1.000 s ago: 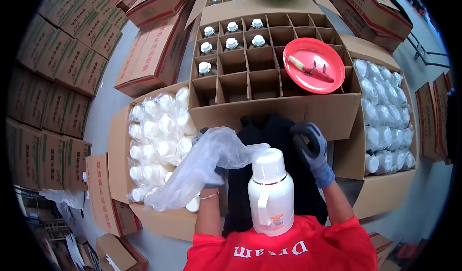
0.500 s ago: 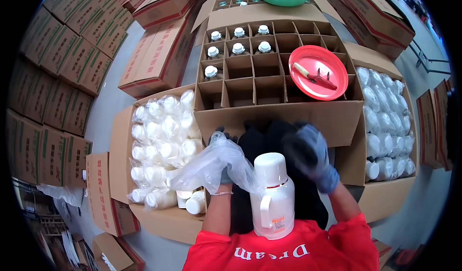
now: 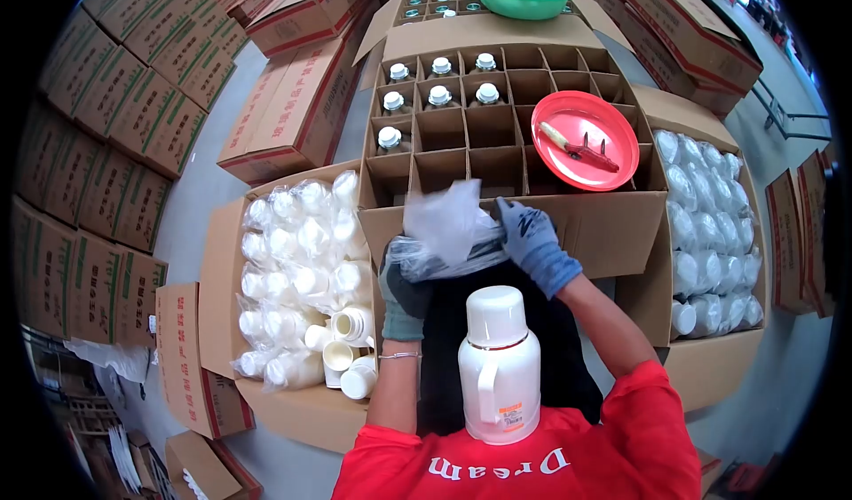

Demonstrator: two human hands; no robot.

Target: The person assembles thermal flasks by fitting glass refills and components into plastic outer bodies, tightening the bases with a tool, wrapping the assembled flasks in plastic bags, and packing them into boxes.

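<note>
A crumpled clear plastic bag [image 3: 448,238] is stretched between my gloved hands, just before the front wall of a divided carton [image 3: 612,225]. My left hand [image 3: 404,289] is closed round its lower left side. At the bag's right edge, my right hand [image 3: 531,241] grips it with thumb and fingers. A white thermos flask [image 3: 501,376] with a handle stands upright against my red shirt, below both hands. Several white-capped bottles [image 3: 439,96] sit in the carton's left compartments. On its right side rests a red dish [image 3: 614,110] holding a red-handled tool [image 3: 590,155].
To the left, an open carton [image 3: 222,278] holds bagged white parts and several unwrapped white cups [image 3: 352,324]. Another carton [image 3: 710,358] on the right contains bagged pieces. A green basin [image 3: 524,5] with clear plastic items sits at the back. Stacked boxes [image 3: 106,92] line the left.
The plastic bag has moved from beside the thermos up to the carton's front wall. My right hand has come in to its right edge. More unwrapped cups show in the left carton.
</note>
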